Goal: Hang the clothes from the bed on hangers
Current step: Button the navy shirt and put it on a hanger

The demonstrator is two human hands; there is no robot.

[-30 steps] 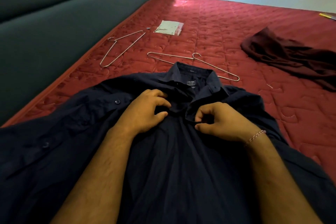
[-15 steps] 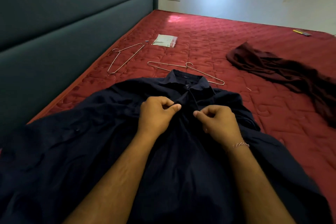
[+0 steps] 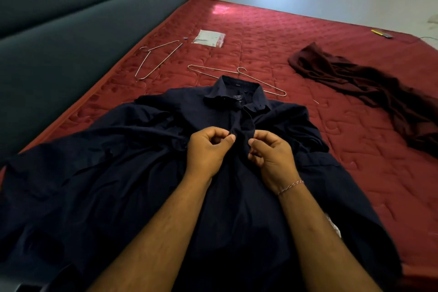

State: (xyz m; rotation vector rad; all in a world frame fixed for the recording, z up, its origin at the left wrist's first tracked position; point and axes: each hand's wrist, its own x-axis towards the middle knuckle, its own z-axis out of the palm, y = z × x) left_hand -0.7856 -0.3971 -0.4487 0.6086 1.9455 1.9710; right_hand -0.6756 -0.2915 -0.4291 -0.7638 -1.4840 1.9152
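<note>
Your left hand (image 3: 207, 149) and right hand (image 3: 270, 153) sat close together on the dark navy shirt (image 3: 118, 185), fingers curled, each pinching an edge of the button placket just below the collar. The shirt lay spread face-up on the red quilted bed (image 3: 355, 149), beneath both hands. Just beyond the collar lay a wire hanger (image 3: 258, 83); a second wire hanger (image 3: 156, 59) lay further out to the left. Well off to the right of your right hand lay a crumpled maroon garment (image 3: 369, 87).
</note>
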